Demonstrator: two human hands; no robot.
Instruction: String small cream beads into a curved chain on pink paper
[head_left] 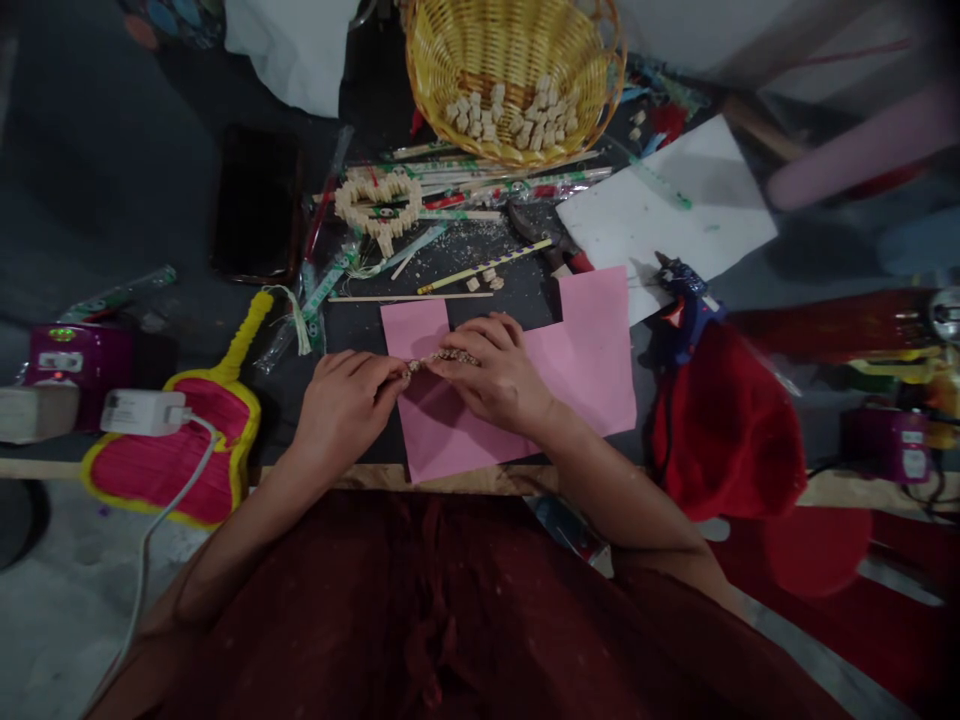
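Dim light falls across a dark grey, flat-topped desk (172, 170) edged in front with a pale brown wooden strip (517, 482); below, I see mottled grey floor (67, 590).

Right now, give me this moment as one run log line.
left hand: pinching speckled brown-white item; right hand: apparently same item; pink notched paper sheet: under right hand; yellow woven basket: beyond, holding pale chunks
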